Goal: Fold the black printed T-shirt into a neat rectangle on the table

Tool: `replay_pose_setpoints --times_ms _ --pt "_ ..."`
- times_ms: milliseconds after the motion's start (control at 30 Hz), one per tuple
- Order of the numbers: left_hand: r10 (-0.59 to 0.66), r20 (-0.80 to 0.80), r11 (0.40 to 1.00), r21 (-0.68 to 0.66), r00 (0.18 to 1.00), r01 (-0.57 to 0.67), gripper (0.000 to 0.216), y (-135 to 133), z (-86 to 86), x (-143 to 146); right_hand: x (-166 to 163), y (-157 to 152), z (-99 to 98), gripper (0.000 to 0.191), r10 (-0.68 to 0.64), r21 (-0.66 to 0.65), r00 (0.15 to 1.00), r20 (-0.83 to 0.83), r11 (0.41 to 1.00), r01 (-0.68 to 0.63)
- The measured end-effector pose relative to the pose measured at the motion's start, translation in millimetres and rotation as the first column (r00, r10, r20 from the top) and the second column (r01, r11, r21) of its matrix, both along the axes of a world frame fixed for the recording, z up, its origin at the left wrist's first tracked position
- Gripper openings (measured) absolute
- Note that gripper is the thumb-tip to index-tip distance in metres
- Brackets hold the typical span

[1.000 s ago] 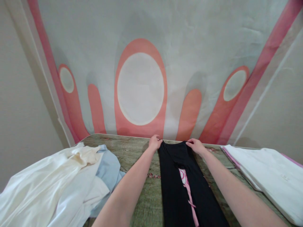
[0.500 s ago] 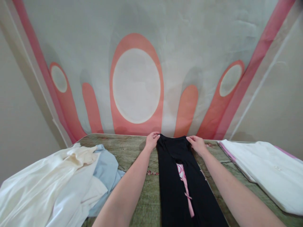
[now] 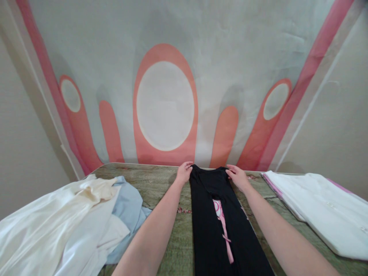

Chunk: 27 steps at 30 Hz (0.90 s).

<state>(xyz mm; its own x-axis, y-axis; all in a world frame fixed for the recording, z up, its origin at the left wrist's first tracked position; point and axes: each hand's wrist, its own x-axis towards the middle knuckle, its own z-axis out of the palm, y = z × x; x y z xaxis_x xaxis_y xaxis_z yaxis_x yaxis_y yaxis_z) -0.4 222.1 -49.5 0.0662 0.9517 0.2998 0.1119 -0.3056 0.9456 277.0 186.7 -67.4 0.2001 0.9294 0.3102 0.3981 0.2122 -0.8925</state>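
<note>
A long black garment (image 3: pixel 209 237) lies lengthwise on the table, its top edge near the far side and its lower part running out of view at the bottom. A narrow pink-and-white patterned piece (image 3: pixel 225 234) shows through a gap in its middle. My left hand (image 3: pixel 184 172) pinches the garment's top left corner. At the top right corner, my right hand (image 3: pixel 237 177) has thumb and fingers closed about the edge, the fingers slightly looser than the left's. Both arms reach forward on either side of the black cloth.
On the left is a loose heap of cream and white cloth (image 3: pixel 54 226) with a light blue piece (image 3: pixel 128 203). Folded white clothing (image 3: pixel 319 207) with pink edges is stacked at the right. A wall with a coral-patterned sheet (image 3: pixel 163 161) stands behind the wood-patterned table (image 3: pixel 161 174).
The fingers of my right hand have loosened and spread a little at the garment's corner. My left hand stays at its corner. The view has shifted very slightly.
</note>
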Motion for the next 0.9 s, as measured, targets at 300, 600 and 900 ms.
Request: replay_pose_setpoints --times_ms 300,600,900 --pt "0.034 -0.094 0.998 0.062 0.995 -0.028 0.044 -6.0 3.0 2.0 -0.8 2.5 -3.8 0.037 -0.075 0.029 0.995 0.063 0.997 0.074" --pt "0.095 -0.539 0.956 0.285 0.837 0.074 0.028 -46.7 27.5 14.6 -19.3 -17.2 17.4 0.023 -0.139 0.199 0.924 0.356 0.977 0.07" --pt "-0.068 -0.786 0.948 0.141 0.614 0.286 0.047 -58.4 8.9 36.9 -46.5 -18.1 5.4 0.045 0.118 -0.031 0.643 0.757 0.989 -0.145"
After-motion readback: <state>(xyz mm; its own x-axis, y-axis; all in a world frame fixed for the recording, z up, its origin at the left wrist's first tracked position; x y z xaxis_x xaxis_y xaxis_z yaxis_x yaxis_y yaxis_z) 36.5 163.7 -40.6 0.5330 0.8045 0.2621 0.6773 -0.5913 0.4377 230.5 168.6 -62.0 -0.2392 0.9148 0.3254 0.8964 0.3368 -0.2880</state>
